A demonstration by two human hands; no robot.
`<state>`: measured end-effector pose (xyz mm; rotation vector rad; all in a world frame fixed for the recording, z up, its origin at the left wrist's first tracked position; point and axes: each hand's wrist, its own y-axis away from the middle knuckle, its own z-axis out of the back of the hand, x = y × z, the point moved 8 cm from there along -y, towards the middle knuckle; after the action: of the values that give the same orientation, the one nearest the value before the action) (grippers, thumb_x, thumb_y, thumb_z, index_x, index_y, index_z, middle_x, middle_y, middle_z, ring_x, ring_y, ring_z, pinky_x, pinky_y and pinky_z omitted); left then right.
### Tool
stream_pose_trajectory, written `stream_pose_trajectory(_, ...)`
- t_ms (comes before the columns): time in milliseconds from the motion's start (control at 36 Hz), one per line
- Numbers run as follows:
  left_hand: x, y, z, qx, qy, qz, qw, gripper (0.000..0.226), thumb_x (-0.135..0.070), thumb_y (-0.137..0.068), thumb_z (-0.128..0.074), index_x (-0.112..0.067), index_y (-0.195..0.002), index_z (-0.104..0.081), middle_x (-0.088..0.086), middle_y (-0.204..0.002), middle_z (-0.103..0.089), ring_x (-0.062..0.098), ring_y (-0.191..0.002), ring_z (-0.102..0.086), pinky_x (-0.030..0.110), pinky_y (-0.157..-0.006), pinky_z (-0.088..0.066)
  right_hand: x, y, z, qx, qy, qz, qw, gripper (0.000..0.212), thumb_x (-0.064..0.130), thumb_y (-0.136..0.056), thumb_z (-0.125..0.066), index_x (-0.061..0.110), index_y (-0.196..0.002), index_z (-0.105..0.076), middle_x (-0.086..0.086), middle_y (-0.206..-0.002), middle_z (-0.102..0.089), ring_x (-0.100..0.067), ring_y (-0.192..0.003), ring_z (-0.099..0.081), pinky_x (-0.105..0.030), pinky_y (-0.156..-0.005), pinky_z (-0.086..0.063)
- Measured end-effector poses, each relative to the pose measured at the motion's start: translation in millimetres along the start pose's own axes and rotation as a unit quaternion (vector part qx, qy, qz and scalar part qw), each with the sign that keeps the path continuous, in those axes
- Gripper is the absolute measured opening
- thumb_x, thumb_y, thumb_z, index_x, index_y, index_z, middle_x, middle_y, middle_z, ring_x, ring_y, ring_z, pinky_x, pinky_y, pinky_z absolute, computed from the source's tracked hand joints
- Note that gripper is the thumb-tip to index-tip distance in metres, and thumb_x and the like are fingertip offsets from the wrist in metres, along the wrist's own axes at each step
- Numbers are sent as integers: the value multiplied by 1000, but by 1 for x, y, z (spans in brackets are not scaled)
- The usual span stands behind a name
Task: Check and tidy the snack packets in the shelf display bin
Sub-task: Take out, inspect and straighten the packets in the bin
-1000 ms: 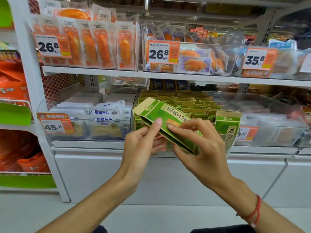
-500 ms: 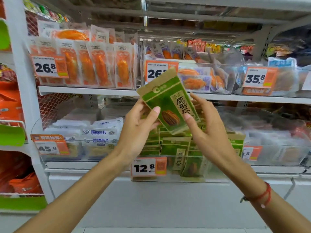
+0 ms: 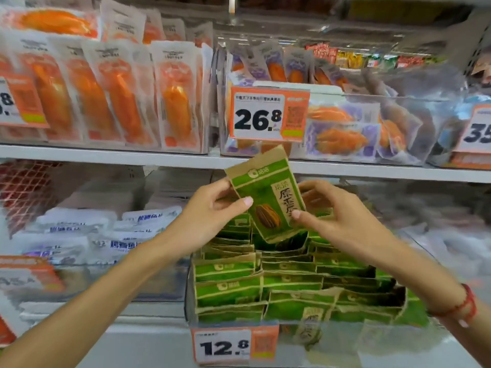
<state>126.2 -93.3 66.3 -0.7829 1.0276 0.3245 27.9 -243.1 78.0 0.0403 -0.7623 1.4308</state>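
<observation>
A green and brown snack packet [image 3: 268, 192] with a seed picture stands upright and tilted a little left, above the back of the clear display bin [image 3: 345, 338]. My left hand [image 3: 210, 211] pinches its left edge, thumb on the front. My right hand [image 3: 332, 216] pinches its lower right edge. Several like green packets [image 3: 265, 285] stand in rows in the bin beneath, which carries a 12.8 price tag [image 3: 233, 345] on its front.
White fish-snack packets [image 3: 106, 235] fill the bin to the left. On the shelf above stand orange packets [image 3: 111, 94] and a clear bin with a 26.8 tag [image 3: 268, 115]. The white shelf edge [image 3: 132, 158] runs just behind the held packet.
The packet has come down from in front of the upper shelf to just above the bin's back rows, still in both hands. The view has moved closer to the shelf.
</observation>
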Motion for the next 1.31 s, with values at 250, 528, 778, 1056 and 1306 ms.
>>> stream_pose_trajectory(250,23,0,-16,125,-128,25,983,31,-20,-94,-60,-45,-111,-60,-37,-110,-64,-12,-107,-59,7,-90,-43,-4,-7,-13,50,33,10,998,30,39,-82,-71,37,-110,-59,18,-102,-67,4,-94,-61,-30,-84,-55)
stream_pose_trajectory(528,5,-15,-17,110,-314,-22,943,7,-39,-81,-73,-45,-83,-72,-27,-84,-71,-13,-89,-62,11,-79,-43,3,-12,-6,61,146,32,987,5,34,-84,-73,36,-88,-76,18,-76,-68,3,-73,-60,-17,-64,-45)
stream_pose_trajectory(778,24,-32,-45,186,-478,-51,857,18,-45,-89,-66,-38,-103,-74,-18,-97,-73,-4,-89,-62,5,-64,-34,-7,-26,-38,154,286,46,945,16,34,-91,-65,34,-104,-73,18,-103,-68,-6,-95,-60,-19,-71,-33)
stream_pose_trajectory(1056,29,-33,-54,219,-498,-70,836,25,-50,-89,-64,-39,-110,-71,-18,-101,-71,-2,-91,-61,15,-70,-41,-7,-25,-56,194,339,92,916,19,26,-94,-60,26,-111,-67,6,-109,-65,-17,-101,-61,-27,-75,-43)
stream_pose_trajectory(1306,27,-22,-20,120,-413,-16,903,42,-59,-87,-58,-44,-126,-60,-24,-130,-57,-6,-119,-46,30,-99,-40,3,-24,-26,138,257,70,954,20,44,-92,-60,37,-107,-72,20,-98,-70,2,-75,-51,-11,-58,-32)
